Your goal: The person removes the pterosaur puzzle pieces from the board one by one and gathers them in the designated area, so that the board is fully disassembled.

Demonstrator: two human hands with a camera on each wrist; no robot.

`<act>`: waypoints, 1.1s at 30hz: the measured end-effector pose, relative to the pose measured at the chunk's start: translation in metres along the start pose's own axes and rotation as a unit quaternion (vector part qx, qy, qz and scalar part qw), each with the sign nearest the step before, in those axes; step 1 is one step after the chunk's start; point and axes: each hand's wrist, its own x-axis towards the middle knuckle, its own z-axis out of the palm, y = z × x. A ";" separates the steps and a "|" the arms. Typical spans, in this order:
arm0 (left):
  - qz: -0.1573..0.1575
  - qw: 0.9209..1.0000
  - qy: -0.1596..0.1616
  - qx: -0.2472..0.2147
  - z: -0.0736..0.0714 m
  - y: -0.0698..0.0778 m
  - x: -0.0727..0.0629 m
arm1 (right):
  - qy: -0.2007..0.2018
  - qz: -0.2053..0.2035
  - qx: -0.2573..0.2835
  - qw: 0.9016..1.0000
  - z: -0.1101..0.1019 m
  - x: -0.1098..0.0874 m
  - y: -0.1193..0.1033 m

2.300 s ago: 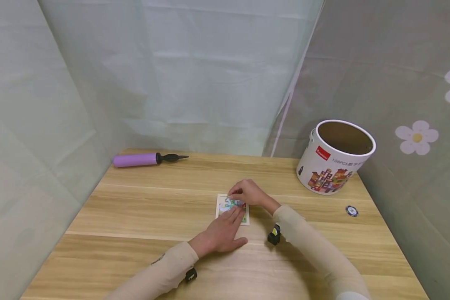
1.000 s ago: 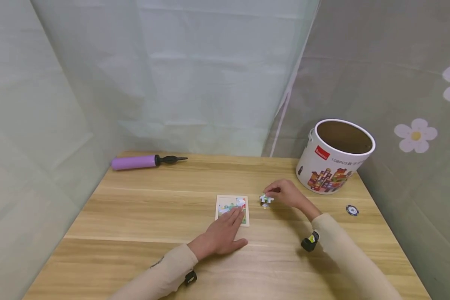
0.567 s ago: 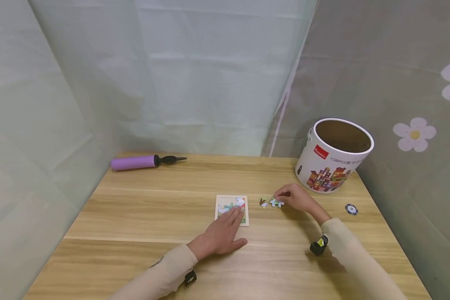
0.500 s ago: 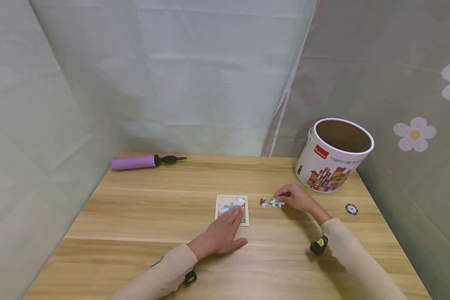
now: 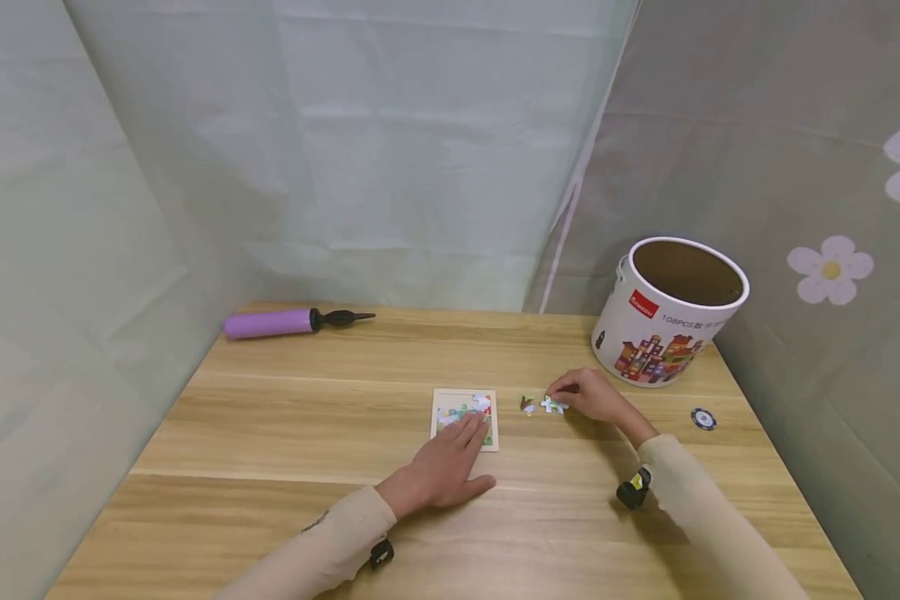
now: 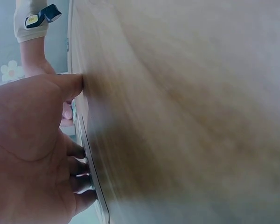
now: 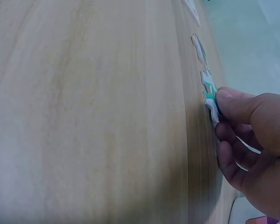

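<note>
My left hand (image 5: 446,471) rests with straight fingers on a small framed jigsaw puzzle (image 5: 453,400), covering its lower part. The upper left of its frame shows bare backing, with colourful pieces at the right side and across the middle. To the right, my right hand (image 5: 591,395) pinches a pale blue and green puzzle piece (image 5: 551,406) at the table surface. Another piece (image 5: 528,406), brown and green, lies just left of it. In the right wrist view, thumb and fingers grip the edge of the held piece (image 7: 209,95); the loose piece (image 7: 199,49) lies beyond it.
A large white printed bucket (image 5: 663,321) stands at the back right of the wooden table (image 5: 285,433). A poker chip (image 5: 703,419) lies in front of it. At the back left lies a purple hand pump (image 5: 285,322). Cloth curtains enclose the table's back and sides.
My right hand has moved right from the puzzle's upper part, bringing pieces onto the table. One lies loose there; the hand then shifted slightly right with another. My left hand has stayed put.
</note>
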 end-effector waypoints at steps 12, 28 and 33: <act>-0.003 1.000 0.027 0.010 0.002 -0.002 0.001 | 0.015 -0.002 -0.006 1.000 -0.005 0.015 -0.026; -0.009 1.000 0.012 0.017 0.000 0.001 -0.011 | -0.037 -0.036 0.017 0.999 0.032 0.048 -0.065; -0.004 1.000 0.007 0.004 -0.002 0.000 -0.014 | -0.049 -0.052 0.011 0.997 0.042 0.056 -0.069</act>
